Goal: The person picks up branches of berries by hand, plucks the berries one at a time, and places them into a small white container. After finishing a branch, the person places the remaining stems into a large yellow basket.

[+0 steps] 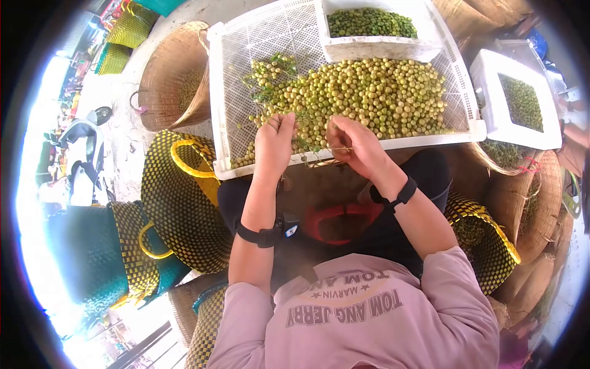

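While the left hand [276,136] pinched closed, contents unclear, and the right hand [355,142] gripped a thin green stem [342,148] by the near rim of a white perforated plastic tray [430,141], tugging risked flinging round yellow-green fruits [369,92] overboard.

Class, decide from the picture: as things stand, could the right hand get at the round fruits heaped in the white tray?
Probably yes: the right hand is beside the round fruits, and nothing visible blocks the way.

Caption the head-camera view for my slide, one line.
Left hand and right hand over the near side of a white mesh tray, close to heaped round yellow-green fruits.
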Tool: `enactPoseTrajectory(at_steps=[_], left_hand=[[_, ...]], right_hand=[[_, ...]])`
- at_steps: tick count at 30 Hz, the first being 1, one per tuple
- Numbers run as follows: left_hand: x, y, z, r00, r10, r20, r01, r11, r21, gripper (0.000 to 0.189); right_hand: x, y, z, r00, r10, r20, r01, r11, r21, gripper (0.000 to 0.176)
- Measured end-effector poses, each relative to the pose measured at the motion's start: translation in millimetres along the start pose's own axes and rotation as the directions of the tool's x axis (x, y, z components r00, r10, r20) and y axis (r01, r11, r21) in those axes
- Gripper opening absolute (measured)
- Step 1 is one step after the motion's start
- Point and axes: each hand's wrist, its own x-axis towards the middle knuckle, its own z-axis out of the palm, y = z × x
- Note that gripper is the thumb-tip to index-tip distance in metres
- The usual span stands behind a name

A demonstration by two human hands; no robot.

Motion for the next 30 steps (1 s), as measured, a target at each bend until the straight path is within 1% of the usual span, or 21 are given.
enactPoseTrajectory(at_steps=[3, 4, 6, 8, 10, 11, 12, 13, 14, 15, 16, 17, 18, 19, 20, 23, 24, 26, 28, 29, 30], left_hand=[[-1.1, 5.0, 0.9, 1.000, 0.002, -0.013, -0.001, 0.992, 0.129, 0.034], [-1.9, 5.3, 2.9, 0.998, 0.066, -0.015, -0.062, 0.980, 0.187, 0.033], [-3.3, 7.6, 6.8, 0.990, 0.135, -0.028, -0.124, 0.961, 0.247, 0.033], [-5.4, 12.1, 9.0, 0.990, 0.139, -0.009, -0.129, 0.934, 0.332, 0.034], [-0.3, -2.7, 12.0, 0.983, 0.182, 0.021, -0.176, 0.907, 0.383, 0.043], [-3.4, 6.7, 8.9, 0.994, 0.091, 0.065, -0.109, 0.921, 0.375, 0.043], [-2.3, 0.3, 11.2, 0.986, 0.154, 0.069, -0.168, 0.915, 0.367, 0.043], [-1.7, 2.6, 10.0, 0.991, 0.099, 0.090, -0.124, 0.932, 0.340, 0.043], [-0.1, 2.0, 8.6, 0.984, 0.114, 0.133, -0.153, 0.930, 0.333, 0.042], [4.1, -5.4, 12.1, 0.984, 0.145, 0.104, -0.170, 0.941, 0.294, 0.040], [4.1, -6.7, 10.7, 0.977, 0.179, 0.118, -0.202, 0.953, 0.226, 0.038], [7.8, -16.5, 16.2, 0.975, 0.194, 0.108, -0.205, 0.973, 0.104, 0.034], [7.4, -10.4, 11.6, 0.979, 0.098, 0.177, -0.102, 0.995, 0.010, 0.032], [7.5, -5.4, 11.0, 0.965, 0.014, 0.263, 0.009, 0.996, -0.084, 0.031], [6.5, -1.7, 11.8, 0.970, -0.013, 0.244, 0.041, 0.993, -0.107, 0.029], [13.3, -5.4, 15.8, 0.978, 0.007, 0.207, 0.025, 0.988, -0.150, 0.029], [15.0, -4.6, 14.7, 0.971, -0.027, 0.239, 0.076, 0.978, -0.196, 0.029], [19.0, -6.7, 14.6, 0.960, -0.056, 0.273, 0.125, 0.962, -0.242, 0.030], [24.4, -9.9, 14.8, 0.963, -0.135, 0.235, 0.203, 0.935, -0.291, 0.030], [27.9, -12.9, 14.0, 0.978, -0.128, 0.167, 0.165, 0.959, -0.230, 0.030], [37.3, -22.8, 11.9, 0.997, -0.031, 0.073, 0.039, 0.992, -0.118, 0.030]], right_hand=[[-1.2, -2.4, 6.6, 0.996, 0.048, 0.069, -0.044, 0.997, -0.059, 0.027], [-1.4, -1.7, 10.5, 0.996, 0.047, 0.077, -0.042, 0.997, -0.058, 0.027], [-0.8, 0.6, 19.5, 1.000, -0.009, -0.009, 0.004, 0.870, -0.492, 0.024], [3.6, 13.2, 11.4, 0.996, -0.076, 0.050, 0.091, 0.805, -0.587, 0.025], [10.4, 23.4, 6.3, 0.977, -0.208, 0.043, 0.167, 0.627, -0.761, 0.025], [10.1, 24.9, 8.5, 0.986, -0.168, -0.005, 0.115, 0.694, -0.711, 0.024], [9.5, 26.0, 9.5, 0.993, -0.115, -0.041, 0.060, 0.753, -0.655, 0.024], [9.4, 22.8, 13.3, 0.997, -0.064, -0.032, 0.033, 0.807, -0.589, 0.023], [5.1, 17.0, 21.2, 0.991, 0.052, -0.120, -0.103, 0.877, -0.469, 0.023], [7.5, 21.5, 17.6, 0.986, 0.058, -0.157, -0.115, 0.917, -0.381, 0.028], [9.8, 19.9, 13.9, 0.996, 0.051, -0.067, -0.069, 0.948, -0.311, 0.015], [17.0, 24.1, 1.7, 0.990, 0.137, -0.013, -0.138, 0.987, -0.078, 0.015], [13.8, 19.7, 11.6, 0.988, 0.146, -0.048, -0.146, 0.989, -0.003, 0.012], [6.7, 10.6, 30.0, 0.976, 0.153, -0.152, -0.152, 0.988, 0.019, 0.012], [1.1, 5.6, 44.6, 0.952, 0.158, -0.260, -0.153, 0.987, 0.041, 0.013], [11.4, 13.6, 20.7, 0.963, 0.131, -0.237, -0.105, 0.987, 0.118, 0.015], [15.8, 12.9, 10.8, 0.965, 0.127, -0.231, -0.103, 0.988, 0.112, 0.015], [23.3, 10.8, -6.8, 0.993, 0.104, -0.056, -0.092, 0.978, 0.186, 0.018], [29.5, 8.4, -13.5, 0.993, 0.068, -0.100, -0.058, 0.994, 0.096, 0.018], [30.6, 9.5, -17.3, 0.988, 0.032, -0.150, -0.031, 0.999, 0.011, 0.017], [33.7, 12.2, -19.4, 0.981, 0.034, -0.190, -0.029, 0.999, 0.026, 0.018]])
